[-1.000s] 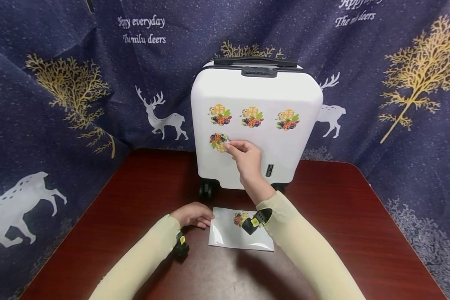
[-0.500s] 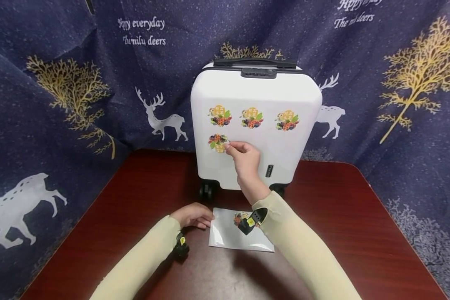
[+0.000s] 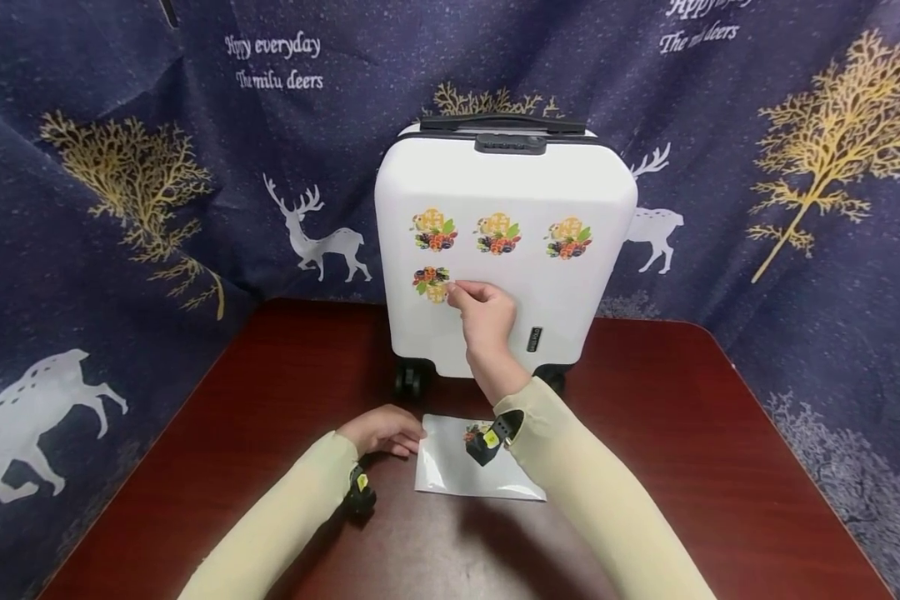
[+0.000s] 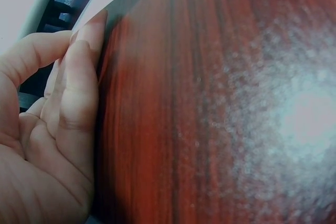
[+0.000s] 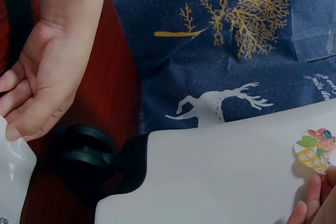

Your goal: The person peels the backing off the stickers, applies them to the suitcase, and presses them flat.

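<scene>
My right hand [image 3: 489, 317] pinches the edge of a round fruit sticker [image 3: 429, 284] between thumb and finger, in front of the white suitcase [image 3: 495, 179]. The sticker's fruit is at the top and its yellow part below. In the right wrist view the sticker [image 5: 316, 149] casts a shadow on the shell; whether it touches cannot be told. Three like stickers, such as the middle one [image 3: 498, 234], are on the suitcase in a row above. My left hand [image 3: 385, 431] pinches the left corner of a glossy white sheet [image 3: 450, 467] on the table; its thumb shows in the right wrist view.
The suitcase stands upright on black wheels [image 3: 411, 379] at the back of the dark red table [image 3: 300, 358]. A blue curtain [image 3: 255, 150] with deer and trees hangs behind. Part of a fruit sticker [image 3: 474, 432] shows on the sheet, partly behind the right wrist's camera [image 3: 483, 448].
The head view has shifted slightly, moving the scene a little left. My right forearm has swung slightly left, while its fingers keep the sticker at the same place before the suitcase.
</scene>
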{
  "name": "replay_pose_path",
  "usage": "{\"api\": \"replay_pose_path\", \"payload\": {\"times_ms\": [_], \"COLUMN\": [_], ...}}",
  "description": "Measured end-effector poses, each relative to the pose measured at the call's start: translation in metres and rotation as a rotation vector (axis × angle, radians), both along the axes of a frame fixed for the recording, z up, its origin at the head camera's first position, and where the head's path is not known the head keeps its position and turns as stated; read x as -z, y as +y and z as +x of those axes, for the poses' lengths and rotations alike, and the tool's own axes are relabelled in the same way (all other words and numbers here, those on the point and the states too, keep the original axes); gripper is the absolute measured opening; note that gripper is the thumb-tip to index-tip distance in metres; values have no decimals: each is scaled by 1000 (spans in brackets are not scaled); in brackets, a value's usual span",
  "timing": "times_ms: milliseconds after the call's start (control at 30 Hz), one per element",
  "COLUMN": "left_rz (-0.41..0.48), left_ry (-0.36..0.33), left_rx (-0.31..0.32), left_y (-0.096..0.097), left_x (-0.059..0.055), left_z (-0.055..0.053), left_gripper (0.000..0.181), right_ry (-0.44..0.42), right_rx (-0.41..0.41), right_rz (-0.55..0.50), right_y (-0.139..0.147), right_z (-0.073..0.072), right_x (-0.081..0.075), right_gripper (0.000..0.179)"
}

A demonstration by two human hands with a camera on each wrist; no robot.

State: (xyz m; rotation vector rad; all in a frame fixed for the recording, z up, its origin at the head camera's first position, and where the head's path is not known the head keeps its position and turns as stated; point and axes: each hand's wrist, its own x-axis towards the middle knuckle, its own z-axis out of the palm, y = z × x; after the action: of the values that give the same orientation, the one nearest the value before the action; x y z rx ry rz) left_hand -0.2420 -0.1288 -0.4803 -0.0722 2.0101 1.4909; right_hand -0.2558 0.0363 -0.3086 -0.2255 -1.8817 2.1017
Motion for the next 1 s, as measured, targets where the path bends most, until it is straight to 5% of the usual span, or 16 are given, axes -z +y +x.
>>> {"api": "replay_pose_path", "payload": {"times_ms": [1000], "left_rz": [4], "left_ry": [11], "left_rx": [7], "left_y": [0], "left_x": [1], "left_z": [2], "left_gripper": [6], "right_ry": [15], "right_rx": [18], "right_rz": [63], "right_y": [-2], "right_z": [1], "right_x": [-2], "right_gripper": [14]}}
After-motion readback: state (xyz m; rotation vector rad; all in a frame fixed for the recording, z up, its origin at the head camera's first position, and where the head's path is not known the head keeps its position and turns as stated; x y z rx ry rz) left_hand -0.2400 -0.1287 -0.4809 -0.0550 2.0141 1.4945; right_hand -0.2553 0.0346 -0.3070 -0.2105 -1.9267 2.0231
